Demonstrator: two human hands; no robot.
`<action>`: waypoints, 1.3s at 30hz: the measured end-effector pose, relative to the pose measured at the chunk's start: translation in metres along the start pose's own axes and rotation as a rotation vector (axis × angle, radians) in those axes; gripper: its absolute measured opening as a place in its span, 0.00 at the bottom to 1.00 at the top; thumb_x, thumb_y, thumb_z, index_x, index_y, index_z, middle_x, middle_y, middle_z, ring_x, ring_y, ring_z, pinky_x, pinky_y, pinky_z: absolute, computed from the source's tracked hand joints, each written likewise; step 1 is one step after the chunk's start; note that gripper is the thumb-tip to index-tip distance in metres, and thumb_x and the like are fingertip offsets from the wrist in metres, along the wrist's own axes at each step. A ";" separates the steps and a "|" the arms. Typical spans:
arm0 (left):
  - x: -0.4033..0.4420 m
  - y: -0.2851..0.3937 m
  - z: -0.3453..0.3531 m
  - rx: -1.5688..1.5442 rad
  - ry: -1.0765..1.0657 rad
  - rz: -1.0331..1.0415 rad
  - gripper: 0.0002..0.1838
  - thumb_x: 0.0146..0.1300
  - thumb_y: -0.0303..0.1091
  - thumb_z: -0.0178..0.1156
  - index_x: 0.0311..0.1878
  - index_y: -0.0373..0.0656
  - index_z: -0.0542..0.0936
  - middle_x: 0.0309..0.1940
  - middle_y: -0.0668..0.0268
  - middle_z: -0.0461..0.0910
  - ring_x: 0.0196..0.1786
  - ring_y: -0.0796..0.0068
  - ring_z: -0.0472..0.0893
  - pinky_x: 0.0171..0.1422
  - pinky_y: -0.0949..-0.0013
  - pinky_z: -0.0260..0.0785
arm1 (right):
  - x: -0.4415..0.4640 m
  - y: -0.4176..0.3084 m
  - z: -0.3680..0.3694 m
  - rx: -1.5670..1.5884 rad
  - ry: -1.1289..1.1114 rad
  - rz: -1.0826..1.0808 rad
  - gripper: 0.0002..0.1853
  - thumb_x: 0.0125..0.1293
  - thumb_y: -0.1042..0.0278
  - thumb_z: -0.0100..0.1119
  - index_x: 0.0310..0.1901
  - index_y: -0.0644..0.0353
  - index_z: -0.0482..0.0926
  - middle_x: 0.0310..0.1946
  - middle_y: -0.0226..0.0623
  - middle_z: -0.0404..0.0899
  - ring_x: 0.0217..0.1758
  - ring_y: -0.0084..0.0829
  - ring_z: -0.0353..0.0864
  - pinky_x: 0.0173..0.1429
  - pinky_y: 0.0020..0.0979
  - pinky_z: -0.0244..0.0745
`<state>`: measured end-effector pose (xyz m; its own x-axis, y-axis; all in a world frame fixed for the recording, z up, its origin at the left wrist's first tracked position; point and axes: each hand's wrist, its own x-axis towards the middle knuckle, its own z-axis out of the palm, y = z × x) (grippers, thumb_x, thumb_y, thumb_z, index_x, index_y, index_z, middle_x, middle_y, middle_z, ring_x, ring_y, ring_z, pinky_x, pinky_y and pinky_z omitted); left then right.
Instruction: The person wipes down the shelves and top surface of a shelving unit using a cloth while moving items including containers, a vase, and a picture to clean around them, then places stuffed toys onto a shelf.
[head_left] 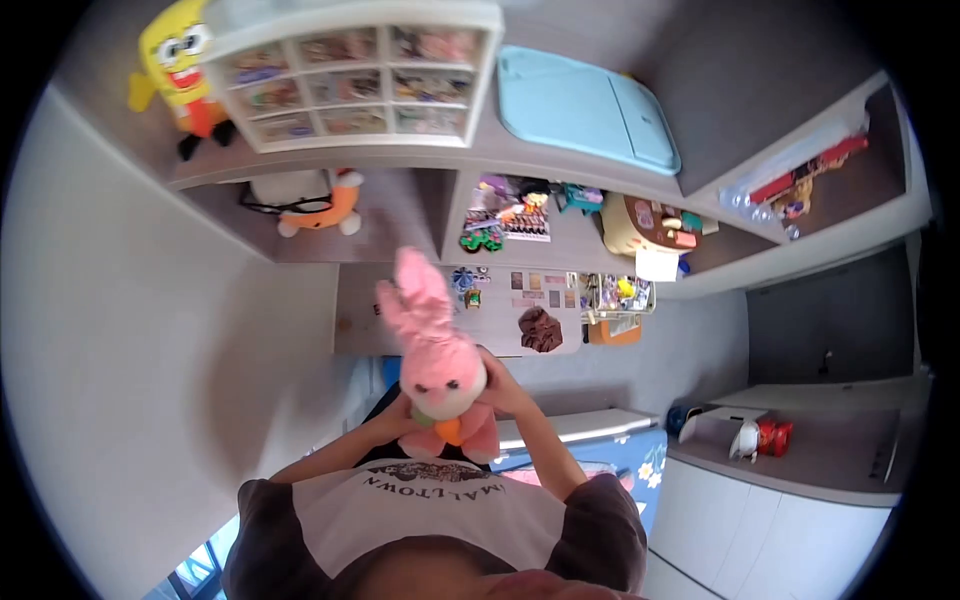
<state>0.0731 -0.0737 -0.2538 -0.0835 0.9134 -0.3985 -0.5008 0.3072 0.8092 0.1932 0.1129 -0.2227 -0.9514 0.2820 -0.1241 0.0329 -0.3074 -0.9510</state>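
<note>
A pink plush bunny (452,372) with long ears is held in front of my chest, its ears pointing up toward the shelves. An orange carrot-shaped piece (449,431) sits at its front. My left hand (396,420) grips the bunny's lower left side, its fingers partly hidden by the toy. On the opposite side, my right hand (500,390) is closed around the bunny near its head and body, with some fingers behind it.
Beyond the bunny is a desk (400,340) with a brown scrunchie (541,329) and small cards. Shelves above hold a white drawer organizer (485,90), a light-blue lidded box (570,105), a SpongeBob toy (180,70) and glasses (290,207). A cabinet (760,520) stands at right.
</note>
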 end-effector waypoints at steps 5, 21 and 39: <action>-0.027 0.064 -0.022 -0.026 0.265 0.192 0.55 0.33 0.30 0.73 0.64 0.43 0.48 0.60 0.63 0.56 0.62 0.70 0.57 0.64 0.65 0.51 | 0.068 -0.047 0.033 -0.136 -0.112 -0.213 0.36 0.43 0.77 0.63 0.58 0.62 0.60 0.55 0.34 0.62 0.59 0.25 0.61 0.60 0.28 0.57; 0.089 0.121 -0.130 0.191 0.256 0.427 0.37 0.39 0.24 0.66 0.56 0.42 0.62 0.51 0.64 0.67 0.52 0.69 0.68 0.56 0.67 0.61 | 0.140 -0.104 0.046 -0.407 0.122 -0.555 0.46 0.44 0.76 0.64 0.63 0.62 0.45 0.59 0.46 0.57 0.61 0.36 0.59 0.62 0.32 0.55; 0.102 0.115 -0.117 -0.083 0.331 0.302 0.44 0.44 0.22 0.63 0.64 0.47 0.52 0.51 0.64 0.67 0.50 0.75 0.70 0.49 0.68 0.68 | 0.183 -0.140 0.086 -0.047 0.539 -0.558 0.10 0.59 0.77 0.43 0.43 0.65 0.68 0.43 0.37 0.66 0.44 0.25 0.65 0.49 0.25 0.62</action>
<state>-0.0937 0.0238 -0.2517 -0.5003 0.8200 -0.2779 -0.4785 0.0057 0.8781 -0.0118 0.1294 -0.0882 -0.5508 0.7906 0.2677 -0.3828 0.0458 -0.9227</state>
